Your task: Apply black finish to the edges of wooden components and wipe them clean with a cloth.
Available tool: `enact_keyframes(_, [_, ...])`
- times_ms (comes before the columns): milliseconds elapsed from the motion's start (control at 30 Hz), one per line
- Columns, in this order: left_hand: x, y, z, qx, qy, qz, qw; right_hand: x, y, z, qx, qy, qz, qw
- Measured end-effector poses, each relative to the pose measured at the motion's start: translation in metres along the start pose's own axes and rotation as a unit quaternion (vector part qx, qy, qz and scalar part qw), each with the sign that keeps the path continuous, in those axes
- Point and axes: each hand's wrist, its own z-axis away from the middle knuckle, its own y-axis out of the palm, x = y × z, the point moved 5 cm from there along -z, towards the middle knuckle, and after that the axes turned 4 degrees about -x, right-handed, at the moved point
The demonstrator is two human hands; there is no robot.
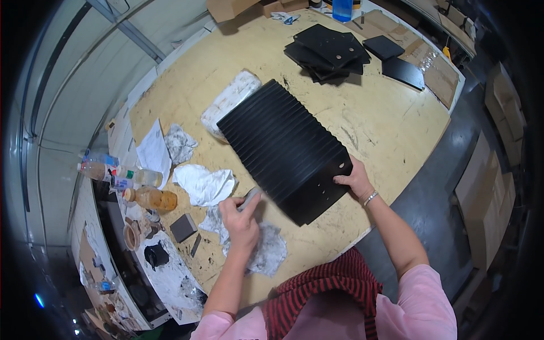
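A long row of black flat panels (pixel 277 141), overlapping like fanned cards, lies slantwise across the middle of the table. My right hand (pixel 357 180) grips the right edge of the nearest panel (pixel 309 195), thumb on top and fingers underneath; that panel has a few small holes. Beside the row's near left edge, my left hand (pixel 241 224) pinches a small grey sanding block (pixel 250 196). Crumpled, smudged white cloths (pixel 269 249) lie under and beside that hand. A white cloth (pixel 205 184) rests just beyond it, and a dark grey block (pixel 183 228) sits to its left.
A wrapped white bundle (pixel 232 102) touches the row's far left side. More black panels (pixel 328 51) are stacked at the back, with two apart on cardboard (pixel 439 79). Plastic bottles (pixel 150 198) lie along the left edge. Cardboard boxes (pixel 481 198) stand on the right.
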Motion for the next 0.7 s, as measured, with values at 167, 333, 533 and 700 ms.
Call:
enact_keyframes(167, [-0.004, 0.002, 0.0, -0.025, 0.017, 0.014, 0.999, -0.002, -0.003, -0.004, 0.003, -0.017, 0.023, 1.0])
enact_keyframes(333, [0.008, 0.002, 0.007, -0.042, -0.023, 0.004, 0.999, -0.004, -0.001, -0.003, -0.004, -0.008, 0.017, 1.0])
enact_keyframes(533, [0.02, -0.005, 0.0, -0.05, -0.032, -0.005, 0.998, 0.0, -0.003, -0.001, -0.007, 0.005, 0.043, 0.999])
enact_keyframes(700, [0.032, -0.008, -0.026, -0.068, -0.053, 0.019, 0.996, -0.001, -0.005, -0.001, -0.007, 0.003, 0.052, 0.999])
